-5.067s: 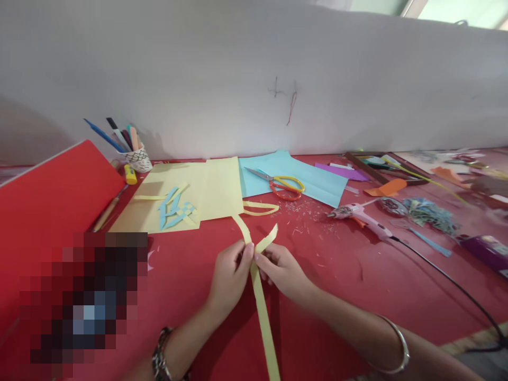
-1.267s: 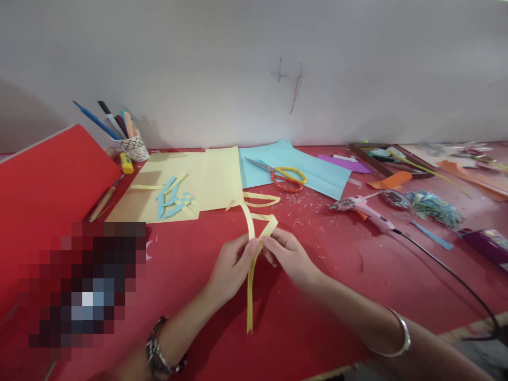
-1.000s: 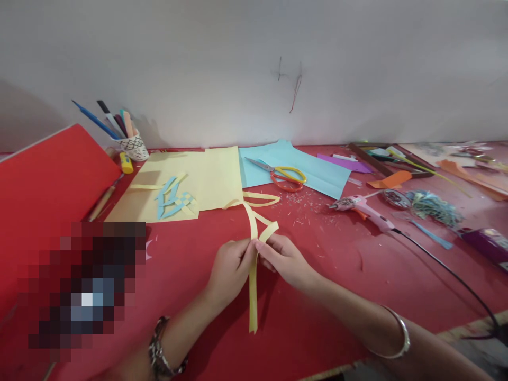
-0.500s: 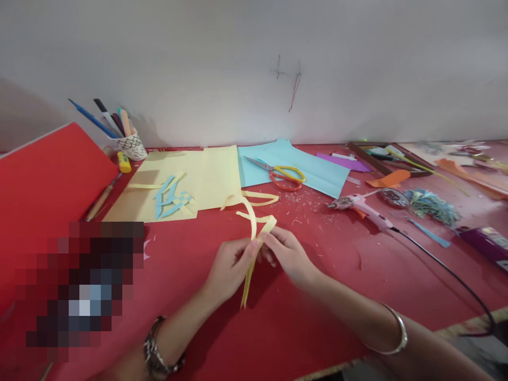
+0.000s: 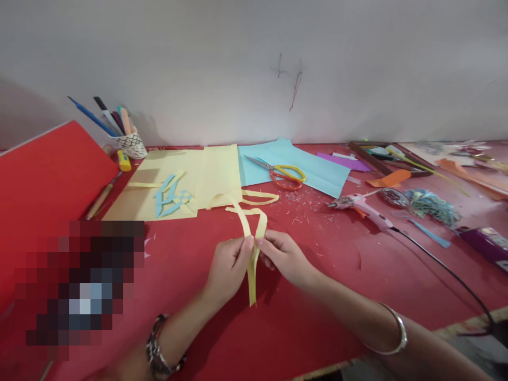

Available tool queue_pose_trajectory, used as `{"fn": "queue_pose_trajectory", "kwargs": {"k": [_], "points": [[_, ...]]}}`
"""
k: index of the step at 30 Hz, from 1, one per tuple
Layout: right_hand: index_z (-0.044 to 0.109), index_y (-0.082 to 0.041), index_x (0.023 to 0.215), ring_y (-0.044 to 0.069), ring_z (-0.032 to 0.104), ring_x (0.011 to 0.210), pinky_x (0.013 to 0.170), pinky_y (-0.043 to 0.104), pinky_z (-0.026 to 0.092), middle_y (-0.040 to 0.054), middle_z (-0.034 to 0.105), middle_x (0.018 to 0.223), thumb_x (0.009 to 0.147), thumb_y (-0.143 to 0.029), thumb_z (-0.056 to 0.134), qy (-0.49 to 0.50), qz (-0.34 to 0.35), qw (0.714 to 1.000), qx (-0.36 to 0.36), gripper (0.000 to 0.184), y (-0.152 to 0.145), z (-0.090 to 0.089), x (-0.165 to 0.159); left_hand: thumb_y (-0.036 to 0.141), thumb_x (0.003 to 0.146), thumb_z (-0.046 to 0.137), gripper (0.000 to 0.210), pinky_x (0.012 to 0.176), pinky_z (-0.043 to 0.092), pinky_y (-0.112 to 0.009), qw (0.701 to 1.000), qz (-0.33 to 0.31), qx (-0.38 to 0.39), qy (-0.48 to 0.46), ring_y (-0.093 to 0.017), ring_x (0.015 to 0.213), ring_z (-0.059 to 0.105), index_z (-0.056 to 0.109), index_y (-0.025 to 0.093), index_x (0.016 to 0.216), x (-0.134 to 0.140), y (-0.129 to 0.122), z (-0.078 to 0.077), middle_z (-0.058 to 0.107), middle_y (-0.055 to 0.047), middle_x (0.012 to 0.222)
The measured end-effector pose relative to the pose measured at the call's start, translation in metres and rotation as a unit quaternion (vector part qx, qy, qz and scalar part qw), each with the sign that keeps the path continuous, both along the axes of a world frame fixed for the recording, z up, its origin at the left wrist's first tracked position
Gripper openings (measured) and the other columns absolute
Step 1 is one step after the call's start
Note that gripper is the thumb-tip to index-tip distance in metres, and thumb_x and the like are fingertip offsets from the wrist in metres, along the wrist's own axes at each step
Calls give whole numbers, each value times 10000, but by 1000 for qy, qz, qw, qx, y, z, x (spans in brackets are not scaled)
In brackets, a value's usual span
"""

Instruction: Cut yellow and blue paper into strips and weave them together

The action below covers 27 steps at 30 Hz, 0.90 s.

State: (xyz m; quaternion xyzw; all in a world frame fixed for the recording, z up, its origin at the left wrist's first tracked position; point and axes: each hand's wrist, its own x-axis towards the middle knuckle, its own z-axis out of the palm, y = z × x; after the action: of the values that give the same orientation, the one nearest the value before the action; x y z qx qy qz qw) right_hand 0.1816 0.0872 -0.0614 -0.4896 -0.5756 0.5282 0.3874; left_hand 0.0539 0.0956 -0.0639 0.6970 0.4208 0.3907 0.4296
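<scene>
My left hand (image 5: pixel 231 263) pinches yellow paper strips (image 5: pixel 260 225) between thumb and fingers, at the middle of the red table. Close beside it, my right hand (image 5: pixel 286 257) pinches the same strips from the other side. Their upper ends curl away toward the back, and the lower ends hang down below the fingers. Another looped yellow strip (image 5: pixel 262 198) lies just beyond. A woven blue and yellow paper piece (image 5: pixel 180 201) rests on yellow sheets (image 5: pixel 218 174) to the left. Scissors (image 5: pixel 278 169) with yellow and red handles lie on a blue sheet (image 5: pixel 317 172).
A pink glue gun (image 5: pixel 365 210) with a black cord lies at right, near shredded paper (image 5: pixel 432 206) and a dark tray (image 5: pixel 367 159). At left stand a pen cup (image 5: pixel 133 145) and a red board (image 5: pixel 51 196). Small paper scraps (image 5: pixel 301 203) dot the table.
The yellow strips have swung upright and a little left between my hands. My right hand has lowered slightly, and the strips' lower ends now hang straighter.
</scene>
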Motion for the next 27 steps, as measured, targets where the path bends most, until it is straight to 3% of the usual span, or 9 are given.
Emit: {"fn": "queue_pose_trajectory", "kwargs": {"k": [7, 15, 27], "points": [[382, -190, 539, 47, 338, 371, 387, 193, 279, -75, 362, 421, 751, -385, 413, 45, -66, 996, -25, 289, 3, 2, -1, 310, 849, 313, 422, 614, 424, -211, 997, -73, -30, -12, -116, 581, 542, 562, 169, 539, 0, 3, -2, 616, -4, 611], [434, -175, 569, 54, 380, 424, 433, 197, 316, -60, 397, 463, 749, -337, 433, 21, -12, 1000, -18, 243, 0, 3, 0, 299, 831, 330, 370, 482, 330, -202, 999, -11, 14, 45, -96, 470, 457, 508, 154, 541, 0, 2, -4, 500, 17, 496], [403, -177, 510, 42, 367, 384, 402, 185, 296, -70, 390, 423, 729, -332, 443, 79, -34, 994, -67, 272, 0, 2, -3, 300, 830, 330, 390, 482, 378, -194, 998, 18, -41, -48, -88, 451, 428, 447, 165, 483, 3, -1, -1, 455, 31, 462]]}}
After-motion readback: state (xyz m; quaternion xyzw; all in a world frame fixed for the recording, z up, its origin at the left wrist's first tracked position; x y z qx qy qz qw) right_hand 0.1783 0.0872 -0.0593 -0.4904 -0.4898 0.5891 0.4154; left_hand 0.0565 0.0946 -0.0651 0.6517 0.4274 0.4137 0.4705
